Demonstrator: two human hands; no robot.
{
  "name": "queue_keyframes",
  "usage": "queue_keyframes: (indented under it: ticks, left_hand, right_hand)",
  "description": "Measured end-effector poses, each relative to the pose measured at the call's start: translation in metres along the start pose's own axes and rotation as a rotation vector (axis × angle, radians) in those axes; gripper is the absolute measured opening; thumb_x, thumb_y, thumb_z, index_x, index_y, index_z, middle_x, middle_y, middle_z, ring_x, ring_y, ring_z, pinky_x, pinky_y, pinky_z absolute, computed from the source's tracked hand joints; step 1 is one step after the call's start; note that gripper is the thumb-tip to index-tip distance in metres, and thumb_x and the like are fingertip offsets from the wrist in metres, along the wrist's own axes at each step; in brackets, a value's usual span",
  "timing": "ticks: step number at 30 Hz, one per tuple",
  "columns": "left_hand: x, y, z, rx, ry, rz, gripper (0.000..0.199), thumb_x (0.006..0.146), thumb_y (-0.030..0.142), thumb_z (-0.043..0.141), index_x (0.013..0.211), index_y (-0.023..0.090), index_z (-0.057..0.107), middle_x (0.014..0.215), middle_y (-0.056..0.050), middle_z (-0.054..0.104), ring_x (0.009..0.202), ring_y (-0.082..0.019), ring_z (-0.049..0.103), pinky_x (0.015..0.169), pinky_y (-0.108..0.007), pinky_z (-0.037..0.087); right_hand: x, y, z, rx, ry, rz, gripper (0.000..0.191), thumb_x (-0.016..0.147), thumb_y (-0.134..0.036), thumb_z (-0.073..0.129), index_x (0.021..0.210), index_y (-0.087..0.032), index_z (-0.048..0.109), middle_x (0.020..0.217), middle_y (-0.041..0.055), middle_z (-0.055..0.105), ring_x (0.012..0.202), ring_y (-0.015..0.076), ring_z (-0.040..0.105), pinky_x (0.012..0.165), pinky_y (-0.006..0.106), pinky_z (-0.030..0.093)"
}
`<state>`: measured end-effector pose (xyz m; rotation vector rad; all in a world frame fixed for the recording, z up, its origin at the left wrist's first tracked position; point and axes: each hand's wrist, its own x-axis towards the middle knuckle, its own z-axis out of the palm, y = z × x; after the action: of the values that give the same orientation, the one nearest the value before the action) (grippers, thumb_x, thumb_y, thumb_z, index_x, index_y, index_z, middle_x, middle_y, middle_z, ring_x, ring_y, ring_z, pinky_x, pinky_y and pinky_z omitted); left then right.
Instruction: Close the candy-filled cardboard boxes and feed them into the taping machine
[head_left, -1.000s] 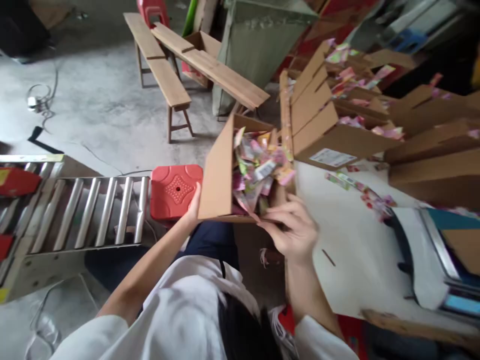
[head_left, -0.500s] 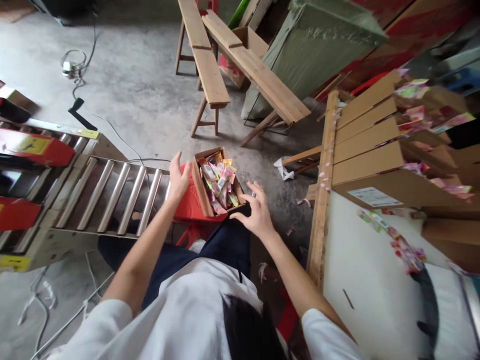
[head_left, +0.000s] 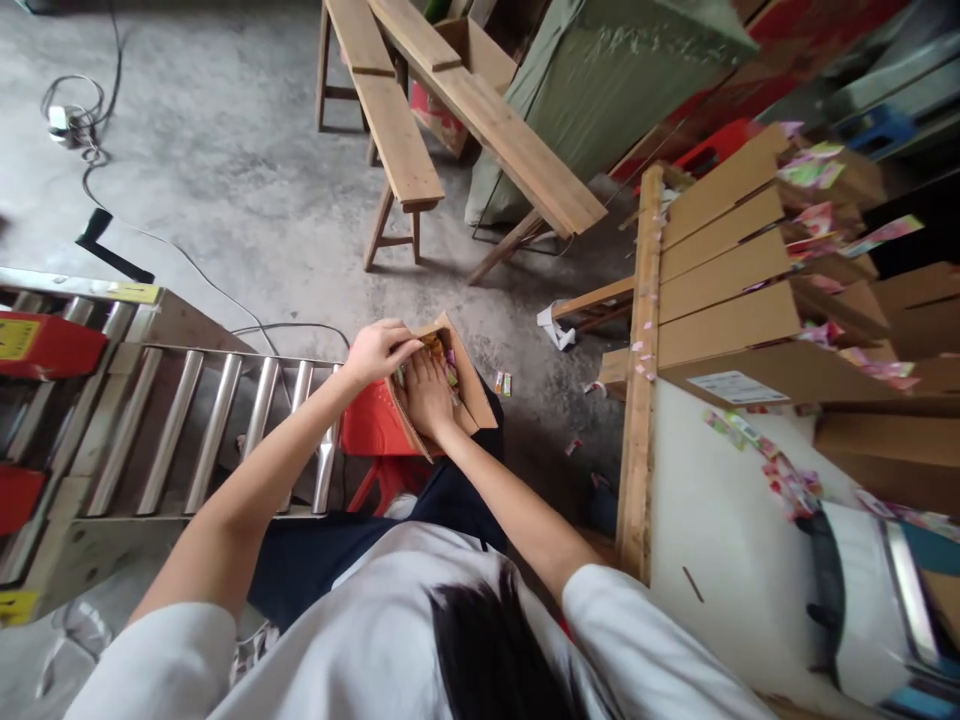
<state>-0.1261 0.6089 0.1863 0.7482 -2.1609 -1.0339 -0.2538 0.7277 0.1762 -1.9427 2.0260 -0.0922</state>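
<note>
A small cardboard box (head_left: 470,375) of colourful candy packets (head_left: 437,346) rests on a red plastic stool (head_left: 373,420) in front of me. My left hand (head_left: 382,352) is closed at the box's far left edge, thumb and fingers over the cardboard. Inside the box, my right hand (head_left: 430,393) lies flat on the packets with its fingers stretched out. It covers most of them. The right flap of the box stands open and leans outward.
A roller conveyor (head_left: 210,430) borders the stool on the left. To the right, a white-topped table (head_left: 697,500) bears larger cartons (head_left: 720,330) and loose packets. Wooden benches (head_left: 397,140) stand ahead. Two packets (head_left: 503,383) lie on the floor.
Both hands have come from beside the box onto it: the left to its edge, the right inside onto the packets. The right flap now stands up, and two packets show on the floor.
</note>
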Motion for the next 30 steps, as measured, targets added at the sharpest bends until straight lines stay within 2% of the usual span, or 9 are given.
queue_keyframes:
  ticks: [6, 10, 14, 17, 19, 22, 26, 28, 30]
  left_hand:
    - [0.013, 0.001, 0.012, 0.134, -0.137, -0.175, 0.053, 0.096, 0.049, 0.038, 0.059, 0.019, 0.061, 0.069, -0.009, 0.064, 0.073, -0.020, 0.061, 0.079, -0.033, 0.045]
    - [0.024, 0.007, 0.041, 0.238, -0.100, -0.331, 0.048, 0.097, 0.045, 0.039, 0.065, 0.017, 0.062, 0.073, -0.013, 0.065, 0.084, -0.027, 0.063, 0.088, -0.041, 0.045]
    - [0.030, 0.015, 0.064, 0.211, 0.056, -0.361, 0.033, 0.097, 0.034, 0.039, 0.090, 0.014, 0.064, 0.101, -0.018, 0.065, 0.114, -0.037, 0.054, 0.110, -0.057, 0.027]
    - [0.031, 0.018, 0.071, 0.172, 0.124, -0.356, 0.030, 0.097, 0.024, 0.035, 0.106, 0.012, 0.061, 0.115, -0.018, 0.060, 0.127, -0.037, 0.045, 0.118, -0.059, 0.014]
    - [0.034, 0.015, 0.075, 0.161, 0.098, -0.359, 0.031, 0.096, 0.020, 0.035, 0.110, 0.010, 0.061, 0.110, -0.018, 0.061, 0.127, -0.036, 0.046, 0.120, -0.058, 0.009]
    - [0.040, 0.003, 0.076, 0.126, 0.110, -0.392, 0.035, 0.092, 0.019, 0.043, 0.122, 0.010, 0.058, 0.107, -0.016, 0.063, 0.125, -0.035, 0.049, 0.122, -0.059, 0.005]
    - [0.024, -0.014, 0.062, -0.066, 0.419, -0.495, 0.043, 0.097, 0.022, 0.035, 0.139, 0.020, 0.047, 0.118, -0.011, 0.062, 0.123, -0.025, 0.054, 0.119, -0.048, 0.028]
    - [-0.005, -0.010, 0.062, -0.181, 0.674, -0.620, 0.042, 0.101, 0.026, 0.027, 0.139, 0.020, 0.043, 0.129, -0.011, 0.058, 0.125, -0.020, 0.053, 0.115, -0.039, 0.036]
    - [-0.041, 0.006, 0.077, -0.350, 0.765, -0.828, 0.042, 0.102, 0.034, 0.029, 0.138, 0.018, 0.042, 0.138, -0.014, 0.053, 0.131, -0.020, 0.049, 0.115, -0.037, 0.036]
  right_hand:
    - [-0.015, 0.017, -0.014, 0.615, 0.199, -0.094, 0.060, 0.096, -0.037, 0.046, 0.150, -0.013, 0.037, 0.151, 0.0166, 0.046, 0.142, 0.0246, 0.042, 0.119, 0.045, 0.038]
    - [-0.021, 0.003, -0.036, 0.507, 0.444, 0.014, 0.045, 0.098, -0.038, 0.044, 0.137, -0.017, 0.052, 0.137, 0.0159, 0.057, 0.134, 0.0266, 0.050, 0.116, 0.048, 0.040]
    - [-0.026, 0.015, -0.069, 0.325, 0.275, -0.067, 0.063, 0.096, -0.045, 0.049, 0.151, -0.017, 0.035, 0.153, 0.0156, 0.041, 0.147, 0.0300, 0.032, 0.122, 0.052, 0.032]
    - [-0.032, 0.039, -0.088, 0.310, 0.256, 0.032, 0.075, 0.094, -0.052, 0.052, 0.155, -0.018, 0.026, 0.156, 0.0167, 0.036, 0.147, 0.0318, 0.032, 0.120, 0.054, 0.033]
    - [-0.037, 0.044, -0.084, 0.315, 0.202, 0.112, 0.090, 0.086, -0.061, 0.060, 0.155, -0.017, 0.025, 0.156, 0.0207, 0.034, 0.146, 0.0385, 0.031, 0.116, 0.061, 0.035]
    - [-0.049, 0.023, -0.050, 0.237, 0.053, 0.214, 0.115, 0.066, -0.070, 0.075, 0.155, -0.015, 0.027, 0.157, 0.0267, 0.025, 0.144, 0.0541, 0.024, 0.104, 0.077, 0.034]
    - [-0.060, 0.001, -0.008, 0.177, 0.189, 0.251, 0.106, 0.065, -0.059, 0.080, 0.152, -0.019, 0.035, 0.162, 0.0239, 0.013, 0.143, 0.0593, 0.015, 0.098, 0.086, 0.028]
    - [-0.057, 0.016, -0.008, 0.220, 0.237, 0.204, 0.098, 0.067, -0.052, 0.079, 0.151, -0.022, 0.038, 0.162, 0.0217, 0.018, 0.142, 0.0545, 0.022, 0.100, 0.082, 0.030]
    - [-0.052, 0.049, -0.019, 0.289, 0.235, 0.202, 0.096, 0.066, -0.049, 0.078, 0.151, -0.024, 0.040, 0.160, 0.0207, 0.025, 0.142, 0.0490, 0.029, 0.105, 0.077, 0.030]
